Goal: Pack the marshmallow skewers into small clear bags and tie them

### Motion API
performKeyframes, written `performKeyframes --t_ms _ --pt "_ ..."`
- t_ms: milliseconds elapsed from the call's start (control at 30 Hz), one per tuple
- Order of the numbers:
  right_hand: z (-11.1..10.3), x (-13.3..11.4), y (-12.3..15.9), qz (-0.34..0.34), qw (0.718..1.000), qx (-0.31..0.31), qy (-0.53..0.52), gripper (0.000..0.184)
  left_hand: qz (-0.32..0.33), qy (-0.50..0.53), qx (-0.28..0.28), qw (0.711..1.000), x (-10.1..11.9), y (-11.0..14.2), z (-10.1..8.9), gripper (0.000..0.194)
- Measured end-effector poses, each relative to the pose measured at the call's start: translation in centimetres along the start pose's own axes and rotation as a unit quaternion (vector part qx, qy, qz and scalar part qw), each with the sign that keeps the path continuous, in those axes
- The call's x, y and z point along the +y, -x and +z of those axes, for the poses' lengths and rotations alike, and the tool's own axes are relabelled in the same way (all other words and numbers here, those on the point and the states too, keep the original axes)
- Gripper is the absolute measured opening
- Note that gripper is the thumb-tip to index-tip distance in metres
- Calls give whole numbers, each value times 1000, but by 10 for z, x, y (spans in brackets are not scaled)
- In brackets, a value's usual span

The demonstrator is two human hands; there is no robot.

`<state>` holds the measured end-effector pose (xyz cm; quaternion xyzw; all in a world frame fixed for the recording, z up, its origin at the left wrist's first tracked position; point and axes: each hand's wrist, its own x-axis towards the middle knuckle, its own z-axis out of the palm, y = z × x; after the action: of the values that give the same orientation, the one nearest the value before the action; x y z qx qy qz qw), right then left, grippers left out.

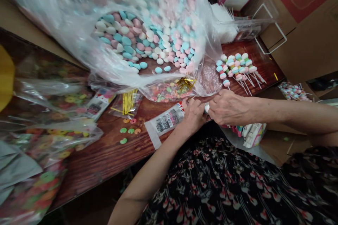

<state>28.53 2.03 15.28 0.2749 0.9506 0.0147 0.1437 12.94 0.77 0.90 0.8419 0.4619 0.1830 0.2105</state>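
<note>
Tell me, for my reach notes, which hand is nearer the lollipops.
Right: the right hand is just below the lollipops; the left hand is farther down-left.

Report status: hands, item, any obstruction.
Right hand pinching small pale piece. Left hand at end of printed card. Large clear bag of pastel candy discs just beyond both hands, not blocking.

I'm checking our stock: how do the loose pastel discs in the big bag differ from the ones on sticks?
The loose discs lie in a jumbled heap inside the clear bag, while the stick discs are stacked in short columns on white sticks. The loose discs are wrapped in plastic; the stick discs sit bare on the wooden table, their sticks fanning out. Both share the same pink, blue and white pastel colours.
</note>
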Motion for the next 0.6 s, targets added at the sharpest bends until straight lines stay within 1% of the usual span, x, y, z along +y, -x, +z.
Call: performKeyframes --t_ms 67,133,200,267,400,467,533,600 --pt "-1 3 1 -11 999 -40 15 19 4 -9 4 1000 1 0 -2 7" --pt "1 6 3 -14 996 -76 33 22 10 -19 5 1000 2 1 -3 8" --pt "7 8 8 -14 996 -87 34 21 19 -27 -1 999 3 2 -6 9" --pt "15 10 15 -10 997 -68 19 18 22 -34 -14 999 4 3 -8 13" --pt "31 11 30 28 999 14 -8 13 16 -39 -31 999 6 4 -11 15" --pt "38 12 36 48 998 44 -18 12 17 -38 -34 999 6 6 -12 18" --pt "45 14 44 74 994 71 -28 12 15 -33 -27 999 4 8 -14 29" --pt "53 17 52 112 988 103 -37 14 7 -18 -6 1000 0 13 -17 45"
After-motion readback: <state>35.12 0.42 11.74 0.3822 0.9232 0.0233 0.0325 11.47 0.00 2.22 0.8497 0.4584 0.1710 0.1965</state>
